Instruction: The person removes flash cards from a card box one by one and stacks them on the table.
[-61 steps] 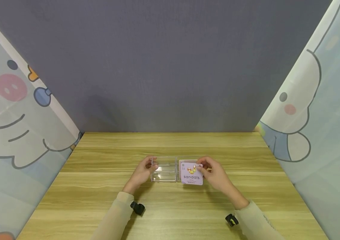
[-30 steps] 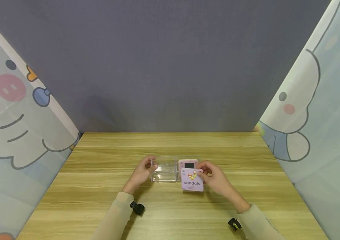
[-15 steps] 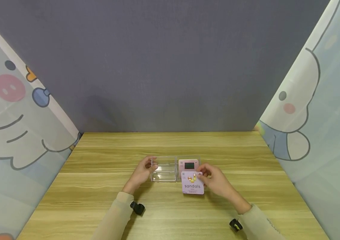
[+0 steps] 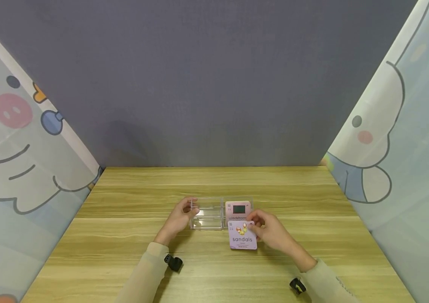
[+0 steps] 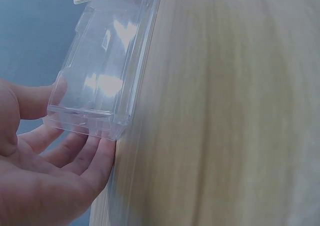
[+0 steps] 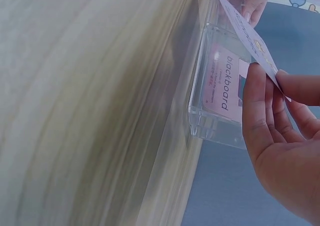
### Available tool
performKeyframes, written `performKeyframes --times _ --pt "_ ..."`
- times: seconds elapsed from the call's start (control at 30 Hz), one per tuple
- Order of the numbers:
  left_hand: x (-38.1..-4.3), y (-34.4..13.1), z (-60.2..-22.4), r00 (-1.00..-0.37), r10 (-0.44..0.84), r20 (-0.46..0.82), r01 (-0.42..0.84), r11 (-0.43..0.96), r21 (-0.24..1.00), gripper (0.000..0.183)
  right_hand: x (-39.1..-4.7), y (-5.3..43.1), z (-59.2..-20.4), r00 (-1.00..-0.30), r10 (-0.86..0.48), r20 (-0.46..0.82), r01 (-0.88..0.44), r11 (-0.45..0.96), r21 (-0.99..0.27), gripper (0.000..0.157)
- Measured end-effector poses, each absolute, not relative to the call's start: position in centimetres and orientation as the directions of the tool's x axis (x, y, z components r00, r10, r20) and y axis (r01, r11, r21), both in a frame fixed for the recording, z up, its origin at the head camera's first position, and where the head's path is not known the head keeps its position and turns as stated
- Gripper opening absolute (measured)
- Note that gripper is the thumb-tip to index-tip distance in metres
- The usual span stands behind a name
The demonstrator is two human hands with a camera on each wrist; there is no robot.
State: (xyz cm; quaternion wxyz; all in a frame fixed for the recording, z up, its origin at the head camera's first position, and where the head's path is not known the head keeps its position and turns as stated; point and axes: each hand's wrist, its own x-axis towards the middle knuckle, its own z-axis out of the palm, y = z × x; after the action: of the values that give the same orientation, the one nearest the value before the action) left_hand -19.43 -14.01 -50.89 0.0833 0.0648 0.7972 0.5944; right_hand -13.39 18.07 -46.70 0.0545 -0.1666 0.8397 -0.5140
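Pinching the square pale-purple card "sandals" [image 4: 242,240], your right hand [image 4: 274,231] is near the clear rectangular plastic box [image 4: 207,219], whose left end your left hand [image 4: 178,217] grips.

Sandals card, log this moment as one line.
left hand: holds clear box, left end | right hand: pinches sandals card, outside box | blackboard card: inside box, right side | box: on table
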Motion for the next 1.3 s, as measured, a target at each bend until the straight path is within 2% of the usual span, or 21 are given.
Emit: performKeyframes --times 0.47,0.87,1.03,1.3 --pt "-19.4 -14.1 -50.9 -0.977 0.204 -0.06 0.002 0.29 0.957 0.043 -13.3 18.1 -47.3 -0.92 -0.388 0.053 -0.243 0.459 -0.855 0.015" --pt "-19.6 -14.0 -50.9 -0.979 0.198 -0.046 0.015 0.293 0.956 0.041 -13.3 17.9 -47.6 -0.931 -0.366 0.005 -0.214 0.533 -0.818 0.017" --pt "-19.4 -14.1 -50.8 -0.976 0.212 -0.052 0.014 0.299 0.954 0.043 -13.2 17.9 -47.8 -0.929 -0.367 0.041 -0.257 0.563 -0.785 0.018" --pt "-19.6 -14.1 -51.1 -0.978 0.2 -0.053 0.01 0.303 0.953 0.043 -13.1 17.7 -47.9 -0.917 -0.382 0.111 -0.356 0.663 -0.659 0.017"
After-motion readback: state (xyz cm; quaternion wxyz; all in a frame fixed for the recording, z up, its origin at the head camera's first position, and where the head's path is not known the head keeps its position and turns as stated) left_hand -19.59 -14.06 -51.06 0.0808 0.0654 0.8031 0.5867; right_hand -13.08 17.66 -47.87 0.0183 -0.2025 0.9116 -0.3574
